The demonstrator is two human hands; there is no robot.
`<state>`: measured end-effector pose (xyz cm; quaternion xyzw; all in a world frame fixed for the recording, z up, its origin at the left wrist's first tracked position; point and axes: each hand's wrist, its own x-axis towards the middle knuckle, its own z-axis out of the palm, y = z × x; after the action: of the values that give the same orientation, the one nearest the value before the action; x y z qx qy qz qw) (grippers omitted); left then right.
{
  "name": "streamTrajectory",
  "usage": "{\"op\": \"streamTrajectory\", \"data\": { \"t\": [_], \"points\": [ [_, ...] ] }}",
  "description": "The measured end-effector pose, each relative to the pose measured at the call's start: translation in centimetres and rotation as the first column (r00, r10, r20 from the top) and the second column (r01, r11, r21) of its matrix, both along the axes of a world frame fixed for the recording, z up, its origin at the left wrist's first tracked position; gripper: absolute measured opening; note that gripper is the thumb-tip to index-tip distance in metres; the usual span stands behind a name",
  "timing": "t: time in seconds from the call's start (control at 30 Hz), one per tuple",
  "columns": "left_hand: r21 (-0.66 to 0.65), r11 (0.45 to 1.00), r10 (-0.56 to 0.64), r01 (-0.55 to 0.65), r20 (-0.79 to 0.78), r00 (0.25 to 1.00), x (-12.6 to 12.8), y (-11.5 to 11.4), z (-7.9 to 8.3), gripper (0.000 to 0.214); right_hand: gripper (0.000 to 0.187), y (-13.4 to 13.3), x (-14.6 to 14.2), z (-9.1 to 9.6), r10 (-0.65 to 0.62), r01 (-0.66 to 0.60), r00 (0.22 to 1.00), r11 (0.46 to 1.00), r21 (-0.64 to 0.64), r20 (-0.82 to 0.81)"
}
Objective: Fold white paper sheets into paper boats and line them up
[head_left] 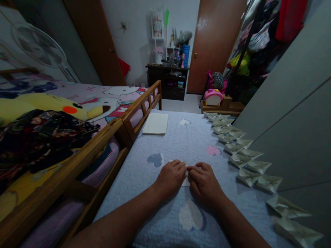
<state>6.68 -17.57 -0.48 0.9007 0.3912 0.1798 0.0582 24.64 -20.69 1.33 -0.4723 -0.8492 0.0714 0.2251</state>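
My left hand [171, 178] and my right hand [204, 182] lie side by side on a pale blue quilt [181, 144], fingertips meeting. Both press down on a small sheet of pale paper [185, 181], most of it hidden under the fingers. Only a strip shows between the hands and at their far edge. The fingers of both hands are bent and held together on the paper.
A stack of pale sheets [156, 123] lies at the quilt's far left. Several folded paper boats [248, 162] line the right edge beside a grey wardrobe [297, 113]. A wooden bed rail [108, 137] runs along the left, with a yellow plush toy [49, 103] beyond it.
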Motion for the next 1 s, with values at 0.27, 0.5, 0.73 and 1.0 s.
{"op": "streamTrajectory", "data": {
  "t": [0.27, 0.5, 0.73, 1.0],
  "points": [
    [-0.042, 0.999, 0.000, -0.001, -0.007, 1.000, -0.1, 0.0, 0.7, 0.015, 0.013, -0.7, 0.6, 1.0, -0.050, 0.051, 0.998, 0.998, -0.022, 0.029],
    [-0.040, 0.999, -0.002, 0.002, 0.007, 1.000, -0.1, -0.1, 0.8, 0.015, 0.016, -1.4, 1.0, 1.2, -0.038, 0.037, 0.999, 0.999, 0.004, 0.038],
    [-0.041, 0.999, 0.002, -0.001, 0.025, 1.000, -0.1, -0.1, 0.8, 0.017, 0.017, -2.1, 1.3, 1.7, -0.054, 0.056, 0.995, 0.998, -0.013, 0.088],
    [-0.058, 0.998, -0.013, 0.017, 0.075, 0.997, -0.6, -0.3, 0.7, 0.018, 0.022, -0.3, 0.8, 4.1, -0.088, 0.126, 0.950, 0.986, -0.113, 0.299]
  ]
}}
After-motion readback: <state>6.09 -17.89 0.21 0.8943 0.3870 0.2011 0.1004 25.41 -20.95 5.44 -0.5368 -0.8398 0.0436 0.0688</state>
